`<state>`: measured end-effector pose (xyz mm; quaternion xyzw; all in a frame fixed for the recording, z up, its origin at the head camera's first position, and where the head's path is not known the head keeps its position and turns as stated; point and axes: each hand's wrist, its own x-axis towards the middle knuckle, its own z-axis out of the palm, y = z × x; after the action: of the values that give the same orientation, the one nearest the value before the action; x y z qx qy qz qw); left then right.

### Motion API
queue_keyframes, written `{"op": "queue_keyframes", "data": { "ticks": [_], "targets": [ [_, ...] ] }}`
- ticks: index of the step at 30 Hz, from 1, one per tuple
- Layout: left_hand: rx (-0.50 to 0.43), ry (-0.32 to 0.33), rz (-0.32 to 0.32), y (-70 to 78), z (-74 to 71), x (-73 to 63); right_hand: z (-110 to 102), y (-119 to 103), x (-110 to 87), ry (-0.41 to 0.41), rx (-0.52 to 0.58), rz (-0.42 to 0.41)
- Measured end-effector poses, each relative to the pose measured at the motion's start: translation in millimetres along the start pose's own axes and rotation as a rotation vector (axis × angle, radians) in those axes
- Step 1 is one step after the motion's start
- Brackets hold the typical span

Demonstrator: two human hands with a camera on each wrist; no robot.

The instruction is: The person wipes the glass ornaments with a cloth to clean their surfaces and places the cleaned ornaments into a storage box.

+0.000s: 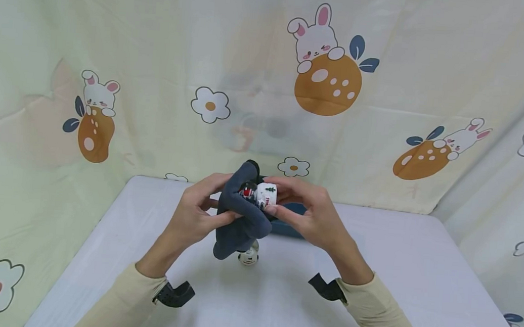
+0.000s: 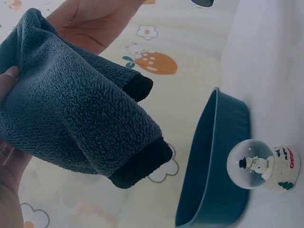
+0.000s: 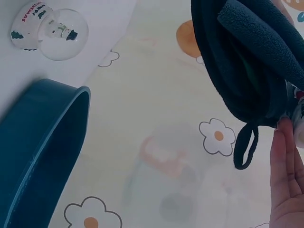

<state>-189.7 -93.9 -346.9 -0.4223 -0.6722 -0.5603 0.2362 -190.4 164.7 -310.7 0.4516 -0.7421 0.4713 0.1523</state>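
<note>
My left hand (image 1: 190,214) grips a dark blue-grey plush cloth (image 1: 237,235), its thumb in front and its fingers behind. Folds of the cloth wrap partly around the glass ball of a snow globe (image 1: 267,194) with a white, Christmas-patterned base. That base is pinched between the thumb and fingers of my right hand (image 1: 315,213). In the right wrist view, a hanging loop dangles from the cloth's edge, and only a sliver of the held globe shows. A second snow globe (image 2: 251,165), with a snowman inside, stands on the table below the cloth.
A dark teal plastic bin (image 2: 221,161) sits on the white table (image 1: 374,252) behind the standing globe, partly hidden by the hands in the head view. Behind the table hangs a pale curtain (image 1: 251,56) with rabbits and flowers.
</note>
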Motion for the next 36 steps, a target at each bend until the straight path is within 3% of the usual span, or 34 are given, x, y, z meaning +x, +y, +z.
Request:
{"op": "queue_keyframes", "data": {
  "ticks": [7,14,21,27,36],
  "targets": [
    [0.02,0.0,0.022,-0.4,1.1,-0.2,0.4,-2.6,-0.9,0.005,-0.015,0.1],
    [0.045,0.01,0.074,-3.4,1.7,-1.9,-0.4,-1.0,-0.5,-0.024,0.118,0.161],
    [0.042,0.003,0.046,-3.6,2.1,-2.6,-3.2,-0.1,-1.4,-0.089,0.138,0.206],
    [0.008,0.018,0.012,-1.4,2.9,-2.5,-1.2,2.2,-2.3,-0.094,0.131,0.142],
    [0.008,0.036,-0.036,-0.2,2.8,-3.6,1.5,3.8,-4.0,-0.048,-0.037,0.056]
  ]
}}
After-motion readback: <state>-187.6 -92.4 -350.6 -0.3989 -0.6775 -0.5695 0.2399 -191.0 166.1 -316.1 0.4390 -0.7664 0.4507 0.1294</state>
